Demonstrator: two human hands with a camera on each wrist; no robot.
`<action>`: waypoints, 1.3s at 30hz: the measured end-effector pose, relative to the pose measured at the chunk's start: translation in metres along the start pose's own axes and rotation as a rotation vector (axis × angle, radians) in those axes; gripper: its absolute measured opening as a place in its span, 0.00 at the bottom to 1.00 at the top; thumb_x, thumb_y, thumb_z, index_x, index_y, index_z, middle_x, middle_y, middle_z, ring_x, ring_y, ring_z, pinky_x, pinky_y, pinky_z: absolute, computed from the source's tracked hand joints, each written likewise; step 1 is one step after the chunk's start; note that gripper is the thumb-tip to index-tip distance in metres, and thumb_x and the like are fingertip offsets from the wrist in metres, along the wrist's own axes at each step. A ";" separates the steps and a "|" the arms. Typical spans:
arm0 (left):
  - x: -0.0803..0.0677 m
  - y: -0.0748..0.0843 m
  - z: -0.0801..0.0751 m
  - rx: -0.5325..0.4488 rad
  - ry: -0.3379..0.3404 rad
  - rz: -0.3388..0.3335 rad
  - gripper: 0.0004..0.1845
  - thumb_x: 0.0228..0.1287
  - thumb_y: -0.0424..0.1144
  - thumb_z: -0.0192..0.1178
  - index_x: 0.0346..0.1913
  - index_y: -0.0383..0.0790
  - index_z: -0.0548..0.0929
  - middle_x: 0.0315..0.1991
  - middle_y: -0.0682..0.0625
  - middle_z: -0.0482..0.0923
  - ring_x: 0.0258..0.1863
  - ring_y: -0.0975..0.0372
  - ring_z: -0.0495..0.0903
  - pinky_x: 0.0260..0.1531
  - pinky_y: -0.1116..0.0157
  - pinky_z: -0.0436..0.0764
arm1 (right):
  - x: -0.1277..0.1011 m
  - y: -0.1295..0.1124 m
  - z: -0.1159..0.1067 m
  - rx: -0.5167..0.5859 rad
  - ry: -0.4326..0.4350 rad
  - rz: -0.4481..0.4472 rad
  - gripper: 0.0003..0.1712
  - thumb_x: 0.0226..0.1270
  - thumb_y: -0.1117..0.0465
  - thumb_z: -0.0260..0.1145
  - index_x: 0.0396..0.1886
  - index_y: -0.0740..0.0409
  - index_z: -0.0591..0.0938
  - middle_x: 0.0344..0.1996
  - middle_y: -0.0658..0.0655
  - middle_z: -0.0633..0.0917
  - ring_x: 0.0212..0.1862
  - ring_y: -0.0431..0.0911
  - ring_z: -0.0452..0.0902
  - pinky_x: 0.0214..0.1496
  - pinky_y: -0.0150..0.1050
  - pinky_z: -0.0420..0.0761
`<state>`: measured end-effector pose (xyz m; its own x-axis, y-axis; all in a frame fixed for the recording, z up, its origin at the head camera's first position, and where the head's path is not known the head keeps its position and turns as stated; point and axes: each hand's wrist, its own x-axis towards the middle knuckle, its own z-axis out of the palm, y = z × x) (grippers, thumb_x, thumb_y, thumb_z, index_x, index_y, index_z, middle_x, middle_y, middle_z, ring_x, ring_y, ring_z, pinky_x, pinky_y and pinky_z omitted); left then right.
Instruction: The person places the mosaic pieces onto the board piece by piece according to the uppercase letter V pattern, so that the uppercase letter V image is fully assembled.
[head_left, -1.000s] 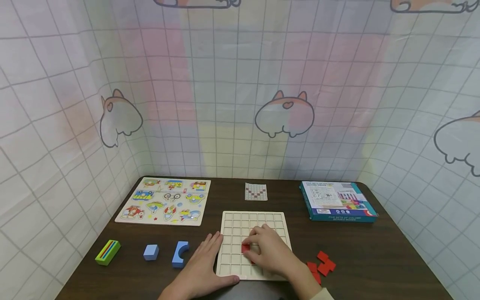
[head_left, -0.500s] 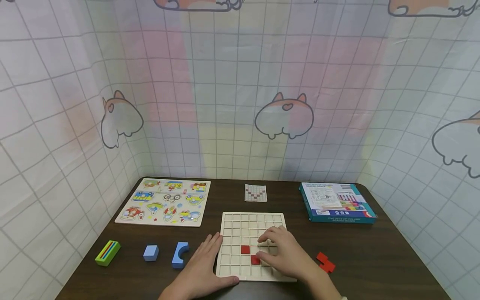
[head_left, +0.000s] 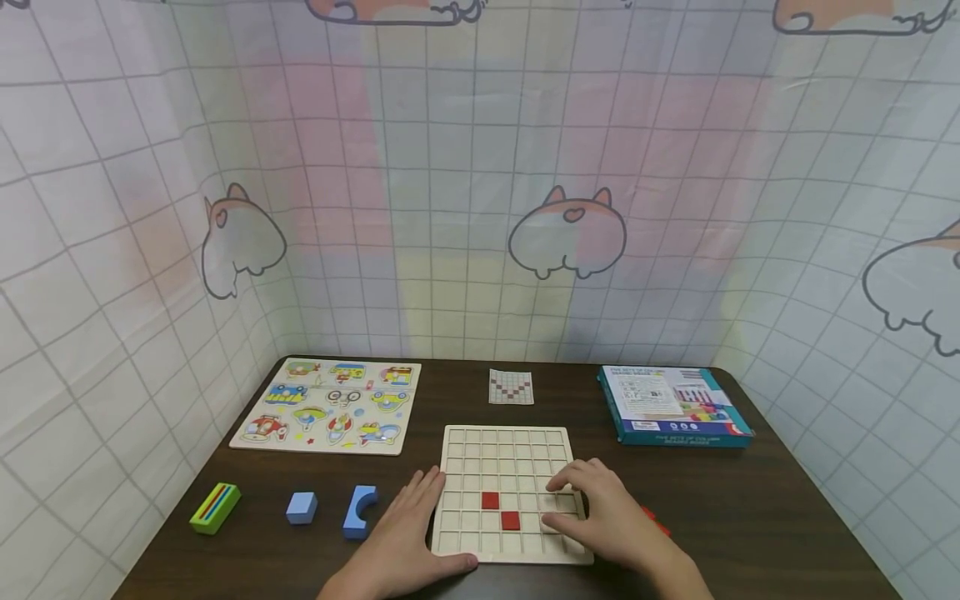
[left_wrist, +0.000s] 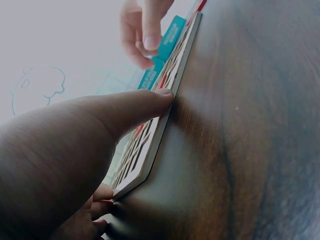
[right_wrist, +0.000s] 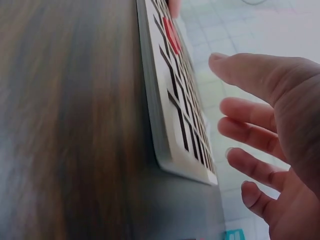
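Note:
A pale grid board lies flat at the front middle of the table, with two red square tiles set diagonally in its cells. My left hand rests against the board, its straight fingers along the left edge and its thumb on the front edge near the corner. In the left wrist view that thumb lies on the rim. Over the board's right side hovers my right hand, fingers loosely bent and thumb apart. Nothing shows between its fingers. More red tiles lie partly hidden behind this hand.
A small pattern card with a red V lies behind the board. To the back left is a picture puzzle board; a teal box sits back right. A green striped block, a blue cube and a blue arch stand left.
My right hand has let go of a red tile on the board and moved right, toward the loose tiles. Both placed tiles are now uncovered. My left hand stays put.

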<state>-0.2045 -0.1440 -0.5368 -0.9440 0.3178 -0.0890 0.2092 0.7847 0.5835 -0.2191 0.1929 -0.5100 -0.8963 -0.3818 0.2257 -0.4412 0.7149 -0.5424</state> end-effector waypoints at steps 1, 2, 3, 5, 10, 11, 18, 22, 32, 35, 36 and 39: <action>0.000 0.000 0.000 -0.001 0.000 0.002 0.76 0.48 0.86 0.71 0.90 0.40 0.58 0.91 0.41 0.55 0.92 0.41 0.50 0.86 0.31 0.57 | -0.002 0.001 -0.002 -0.005 -0.003 0.007 0.16 0.69 0.42 0.82 0.51 0.38 0.89 0.50 0.34 0.88 0.55 0.42 0.76 0.60 0.50 0.77; 0.000 0.000 0.000 -0.002 -0.001 0.004 0.76 0.48 0.86 0.71 0.90 0.39 0.58 0.91 0.41 0.55 0.92 0.41 0.50 0.86 0.31 0.57 | -0.004 0.003 -0.003 -0.012 -0.006 0.014 0.17 0.69 0.42 0.82 0.51 0.38 0.89 0.50 0.34 0.88 0.55 0.42 0.76 0.60 0.50 0.78; 0.000 0.001 0.000 -0.003 -0.002 0.006 0.76 0.49 0.86 0.71 0.90 0.39 0.58 0.91 0.41 0.55 0.92 0.41 0.50 0.86 0.31 0.57 | -0.006 0.004 -0.005 -0.020 -0.009 0.022 0.17 0.69 0.42 0.82 0.51 0.38 0.89 0.51 0.34 0.87 0.55 0.41 0.76 0.60 0.51 0.79; 0.000 0.002 0.000 -0.003 -0.005 0.006 0.76 0.49 0.86 0.71 0.90 0.39 0.58 0.91 0.41 0.55 0.92 0.41 0.50 0.86 0.31 0.56 | -0.009 0.007 -0.008 -0.040 -0.013 0.036 0.18 0.69 0.41 0.82 0.52 0.37 0.89 0.52 0.34 0.87 0.55 0.40 0.75 0.61 0.51 0.79; 0.001 0.002 0.002 -0.004 -0.015 0.005 0.75 0.50 0.85 0.71 0.90 0.39 0.57 0.91 0.41 0.55 0.92 0.41 0.50 0.86 0.31 0.56 | -0.018 0.017 -0.014 -0.067 -0.019 0.046 0.20 0.67 0.37 0.82 0.51 0.37 0.90 0.52 0.34 0.87 0.55 0.38 0.74 0.61 0.50 0.80; 0.001 0.002 0.002 -0.005 -0.017 0.005 0.75 0.50 0.85 0.71 0.90 0.39 0.57 0.91 0.40 0.55 0.92 0.40 0.49 0.86 0.31 0.56 | -0.019 0.019 -0.015 -0.071 -0.020 0.047 0.20 0.66 0.36 0.82 0.51 0.36 0.89 0.52 0.33 0.86 0.55 0.38 0.74 0.61 0.50 0.80; -0.002 -0.002 0.001 -0.005 -0.007 -0.006 0.75 0.49 0.84 0.72 0.90 0.39 0.58 0.91 0.41 0.55 0.92 0.41 0.50 0.86 0.31 0.57 | -0.029 0.029 -0.016 -0.068 -0.042 0.072 0.22 0.64 0.33 0.82 0.51 0.33 0.88 0.52 0.30 0.85 0.55 0.36 0.73 0.61 0.48 0.78; -0.002 -0.005 0.002 0.004 0.000 -0.002 0.75 0.49 0.85 0.72 0.90 0.40 0.58 0.91 0.41 0.55 0.91 0.40 0.50 0.85 0.31 0.57 | -0.032 0.031 -0.018 -0.064 -0.064 0.099 0.23 0.63 0.32 0.82 0.51 0.33 0.89 0.51 0.32 0.85 0.54 0.37 0.71 0.60 0.49 0.77; -0.001 -0.002 0.002 -0.001 0.001 0.005 0.75 0.49 0.85 0.72 0.90 0.39 0.58 0.91 0.41 0.55 0.92 0.41 0.50 0.86 0.31 0.57 | -0.046 0.042 -0.024 -0.115 -0.062 0.095 0.22 0.61 0.30 0.82 0.49 0.30 0.88 0.52 0.32 0.84 0.54 0.36 0.71 0.59 0.47 0.77; -0.001 -0.002 0.001 -0.002 0.008 0.012 0.75 0.49 0.84 0.72 0.90 0.40 0.58 0.91 0.42 0.55 0.92 0.41 0.50 0.86 0.31 0.57 | -0.050 0.046 -0.026 -0.123 -0.052 0.073 0.21 0.62 0.32 0.83 0.48 0.29 0.88 0.51 0.31 0.84 0.53 0.35 0.70 0.56 0.45 0.77; -0.001 -0.002 0.001 -0.002 0.010 0.014 0.75 0.50 0.84 0.72 0.90 0.40 0.58 0.91 0.42 0.55 0.92 0.41 0.50 0.86 0.32 0.57 | -0.052 0.048 -0.027 -0.127 -0.048 0.065 0.20 0.62 0.32 0.83 0.48 0.28 0.88 0.51 0.30 0.84 0.53 0.35 0.70 0.56 0.45 0.76; 0.000 -0.002 0.001 0.001 0.014 0.022 0.75 0.50 0.84 0.72 0.90 0.40 0.58 0.91 0.42 0.55 0.92 0.41 0.50 0.86 0.32 0.57 | -0.056 0.051 -0.030 -0.126 -0.040 0.057 0.19 0.62 0.32 0.83 0.47 0.27 0.88 0.50 0.30 0.84 0.53 0.34 0.70 0.55 0.44 0.75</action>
<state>-0.2047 -0.1447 -0.5385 -0.9426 0.3276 -0.0646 0.2303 0.7778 0.5848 -0.1931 0.2684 -0.5264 -0.9185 -0.3601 0.1635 -0.3944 0.8030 -0.4468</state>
